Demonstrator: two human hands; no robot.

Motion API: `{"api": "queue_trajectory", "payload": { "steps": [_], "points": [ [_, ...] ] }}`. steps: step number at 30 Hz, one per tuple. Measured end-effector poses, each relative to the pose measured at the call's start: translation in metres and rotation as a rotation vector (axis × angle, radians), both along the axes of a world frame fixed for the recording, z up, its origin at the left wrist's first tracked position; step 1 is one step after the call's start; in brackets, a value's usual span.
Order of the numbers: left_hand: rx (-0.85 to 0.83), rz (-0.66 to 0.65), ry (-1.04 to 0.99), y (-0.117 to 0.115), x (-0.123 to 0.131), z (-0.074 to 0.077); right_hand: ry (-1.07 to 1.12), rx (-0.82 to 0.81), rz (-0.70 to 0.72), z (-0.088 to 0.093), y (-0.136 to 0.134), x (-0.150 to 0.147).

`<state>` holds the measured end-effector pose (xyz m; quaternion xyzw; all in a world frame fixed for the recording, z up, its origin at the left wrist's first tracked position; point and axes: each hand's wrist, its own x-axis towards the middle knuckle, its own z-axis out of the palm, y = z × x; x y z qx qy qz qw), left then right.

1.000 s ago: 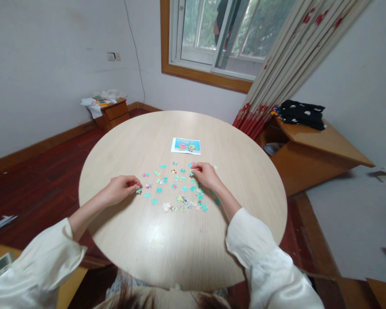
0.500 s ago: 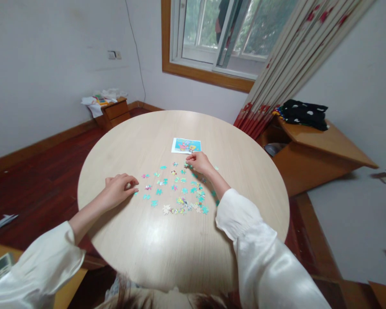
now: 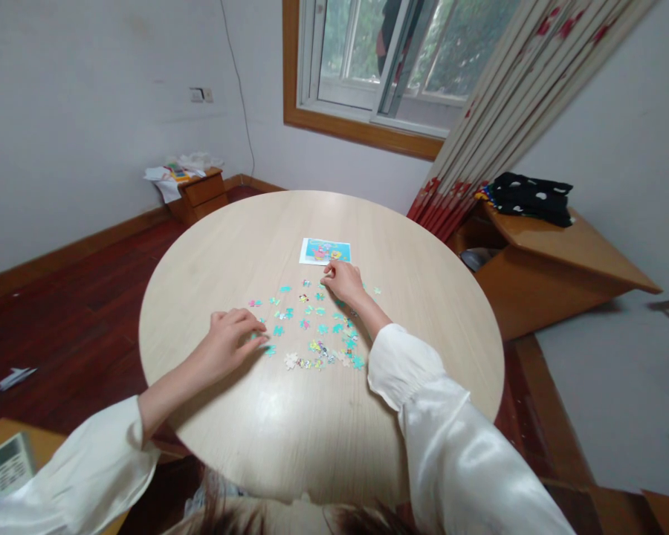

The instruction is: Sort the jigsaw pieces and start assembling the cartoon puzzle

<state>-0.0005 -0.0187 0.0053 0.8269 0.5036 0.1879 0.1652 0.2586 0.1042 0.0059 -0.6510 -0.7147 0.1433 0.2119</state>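
Note:
Small jigsaw puzzle pieces (image 3: 305,325), mostly turquoise with some pink and yellow, lie loose across the middle of a round pale wooden table (image 3: 279,423). My left hand (image 3: 235,340) is low over their left edge, thumb and fingers apart. Its thumb tip is by a turquoise piece (image 3: 270,350), and its palm side hides others. At the far side of the pieces, my right hand (image 3: 343,282) has its thumb and forefinger pinched together at a small puzzle piece (image 3: 322,287), largely hidden by the fingertips. Just beyond it lies a cartoon picture card (image 3: 327,251).
Several pieces cluster at the near right, some showing a pale back (image 3: 291,361). A tilted wooden cabinet (image 3: 557,260) with black dotted cloth stands at the right. A small drawer unit (image 3: 204,195) is at the far left; a remote control (image 3: 12,462) lies at the lower left.
My left hand has moved right, from the table's left side to over the leftmost pieces. My right hand stays at nearly the same spot, its fingers still pinched.

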Motion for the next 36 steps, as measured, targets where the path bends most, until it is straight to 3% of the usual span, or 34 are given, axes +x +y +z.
{"api": "queue_trajectory", "payload": {
  "steps": [6, 10, 15, 26, 30, 36],
  "points": [
    [-0.018, -0.234, 0.059, -0.022, 0.035, -0.015, 0.104, 0.105, 0.155, 0.013, -0.05, 0.003],
    [0.038, -0.249, 0.049, -0.024, 0.042, -0.023, 0.102, 0.074, 0.34, 0.011, -0.102, 0.003],
    [0.068, -0.224, 0.004, -0.026, 0.043, -0.022, 0.106, 0.006, 0.424, -0.001, -0.144, -0.004],
    [-0.072, -0.007, -0.262, -0.015, 0.044, -0.02, 0.124, -0.086, 0.338, -0.001, -0.149, -0.031],
    [-0.146, 0.011, -0.365, -0.016, 0.048, -0.016, 0.176, -0.095, 0.34, -0.001, -0.147, -0.037],
    [-0.142, 0.077, -0.376, -0.015, 0.041, -0.012, 0.163, -0.162, 0.356, 0.007, -0.132, -0.035]
  ]
}}
